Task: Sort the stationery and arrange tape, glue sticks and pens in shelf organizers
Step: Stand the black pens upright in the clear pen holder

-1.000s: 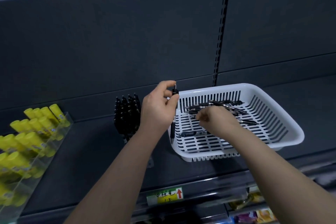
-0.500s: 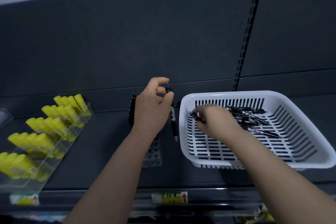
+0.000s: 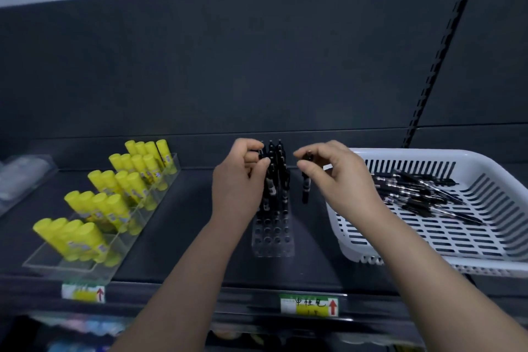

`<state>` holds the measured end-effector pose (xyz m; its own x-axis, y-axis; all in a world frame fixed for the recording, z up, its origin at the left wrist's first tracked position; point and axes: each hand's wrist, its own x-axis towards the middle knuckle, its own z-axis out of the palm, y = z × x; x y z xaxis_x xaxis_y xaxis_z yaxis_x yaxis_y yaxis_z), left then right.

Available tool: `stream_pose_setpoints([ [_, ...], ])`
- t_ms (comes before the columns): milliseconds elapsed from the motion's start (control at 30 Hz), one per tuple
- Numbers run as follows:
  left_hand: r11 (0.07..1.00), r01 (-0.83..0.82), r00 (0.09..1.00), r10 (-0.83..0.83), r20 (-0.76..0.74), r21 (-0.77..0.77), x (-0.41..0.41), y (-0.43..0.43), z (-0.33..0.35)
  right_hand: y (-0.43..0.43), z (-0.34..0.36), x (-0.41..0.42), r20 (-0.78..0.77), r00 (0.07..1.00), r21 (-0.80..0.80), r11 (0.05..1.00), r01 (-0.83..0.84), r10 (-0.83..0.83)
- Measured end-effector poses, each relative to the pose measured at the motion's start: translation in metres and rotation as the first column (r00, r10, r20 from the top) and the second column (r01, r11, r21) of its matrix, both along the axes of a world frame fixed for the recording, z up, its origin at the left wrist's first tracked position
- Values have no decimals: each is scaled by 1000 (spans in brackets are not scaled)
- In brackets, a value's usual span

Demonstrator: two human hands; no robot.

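Black pens hang pinched in both hands' fingers: left hand (image 3: 240,180) over the holder (image 3: 273,237), right hand (image 3: 340,171) beside it.

It was a shop: dark slotted display shelving (image 3: 437,46), price labels (image 3: 309,304) along the shelf edge, and stocked rows of yellow glue sticks (image 3: 114,194).

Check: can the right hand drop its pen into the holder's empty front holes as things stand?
Probably yes. The right hand holds a pen upright just right of the pen holder; its front holes look empty and uncovered. The left hand is busy at the back rows.
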<state>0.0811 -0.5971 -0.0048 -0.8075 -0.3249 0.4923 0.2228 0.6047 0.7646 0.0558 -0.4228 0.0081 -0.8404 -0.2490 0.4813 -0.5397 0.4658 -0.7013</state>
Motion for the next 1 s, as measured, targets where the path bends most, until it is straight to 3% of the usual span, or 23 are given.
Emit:
stream_pose_setpoints([
  [267, 959, 0, 999, 15, 51, -283, 0, 0, -11, -3, -8, 7, 78, 993, -7, 996, 86, -85],
  [400, 898, -13, 1000, 11, -7, -440, 4, -2, -17, -5, -10, 9, 76, 991, 37, 993, 109, -111],
  [833, 957, 2, 1000, 2, 15, -289, 10, -14, -15, -30, -10, 1, -15, 985, 129, 977, 170, -170],
  [1000, 953, -4, 1000, 10, 19, -303, 15, -21, -10, -39, -7, -5, -34, 987, 160, 974, 158, -154],
])
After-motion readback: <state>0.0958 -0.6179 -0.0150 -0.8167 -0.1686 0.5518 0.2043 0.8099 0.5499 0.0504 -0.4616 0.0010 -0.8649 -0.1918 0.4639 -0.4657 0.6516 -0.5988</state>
